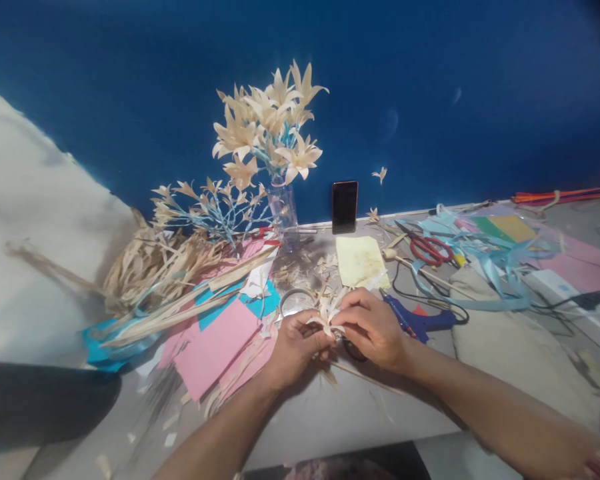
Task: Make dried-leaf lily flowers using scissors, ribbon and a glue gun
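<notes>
Between my two hands is a small cream flower with pointed, curling petals, which looks made of dried husk. My left hand pinches it low down, thumb and fingers closed together. From the other side my right hand has its bent fingertips closed on a petal. The fingers partly cover the flower's base. Just behind them lie husk scraps and a roll of tape. A blue glue gun rests right of my right hand.
A clear bottle holds finished cream flowers by the blue wall. Dried husks and pink paper lie left. A phone leans on the wall. Red-handled scissors, blue ribbon and cables are right.
</notes>
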### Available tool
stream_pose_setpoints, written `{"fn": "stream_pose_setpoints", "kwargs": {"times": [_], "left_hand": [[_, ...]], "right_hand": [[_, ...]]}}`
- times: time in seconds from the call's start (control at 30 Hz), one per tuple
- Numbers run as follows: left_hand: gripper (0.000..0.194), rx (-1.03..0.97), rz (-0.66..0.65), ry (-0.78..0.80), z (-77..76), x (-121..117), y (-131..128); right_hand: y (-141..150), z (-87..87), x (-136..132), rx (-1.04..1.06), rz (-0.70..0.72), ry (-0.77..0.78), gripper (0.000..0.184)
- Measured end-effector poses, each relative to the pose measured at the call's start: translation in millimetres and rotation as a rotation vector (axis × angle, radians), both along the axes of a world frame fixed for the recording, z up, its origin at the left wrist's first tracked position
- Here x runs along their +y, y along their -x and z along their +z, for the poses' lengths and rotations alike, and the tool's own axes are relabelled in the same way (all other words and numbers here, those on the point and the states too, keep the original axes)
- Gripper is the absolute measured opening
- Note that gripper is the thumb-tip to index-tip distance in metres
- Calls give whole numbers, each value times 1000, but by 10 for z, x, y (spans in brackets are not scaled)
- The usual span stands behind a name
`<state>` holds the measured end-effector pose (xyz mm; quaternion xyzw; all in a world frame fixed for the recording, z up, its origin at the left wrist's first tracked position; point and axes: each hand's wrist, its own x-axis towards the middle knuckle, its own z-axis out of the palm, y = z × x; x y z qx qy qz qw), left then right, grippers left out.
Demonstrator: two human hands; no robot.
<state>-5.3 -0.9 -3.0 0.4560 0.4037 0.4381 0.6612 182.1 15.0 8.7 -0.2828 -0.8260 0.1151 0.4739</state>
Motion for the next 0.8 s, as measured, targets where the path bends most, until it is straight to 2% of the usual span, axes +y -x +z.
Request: {"fn": "stream_pose_setpoints", "kwargs": {"times": [0.23, 0.33, 0.5, 0.57, 0.63, 0.73, 0.8], "left_hand": [[16, 166, 109, -116, 97, -30, -26], [10, 222, 169, -174, 88, -34, -28], [16, 214, 249, -234, 39, -18, -10], [17, 218, 283, -262, 14, -10, 1], [18, 211, 305, -276, -8, -4, 6], [17, 164, 317, -261, -17, -5, -11], [15, 153, 322, -255, -11, -12, -30]], "right_hand": [[-5, 14, 4, -6, 4, -13, 13], [-13, 0, 14, -19, -6, -31, 15], [-9, 23, 14, 13, -50, -27, 15], [-7, 67, 4, 79, -62, 81, 14], [-9, 116, -7, 122, -37, 295, 13], [-10, 152, -16, 147, 91, 658, 10], [1, 140, -18, 171, 145, 795, 10]]}}
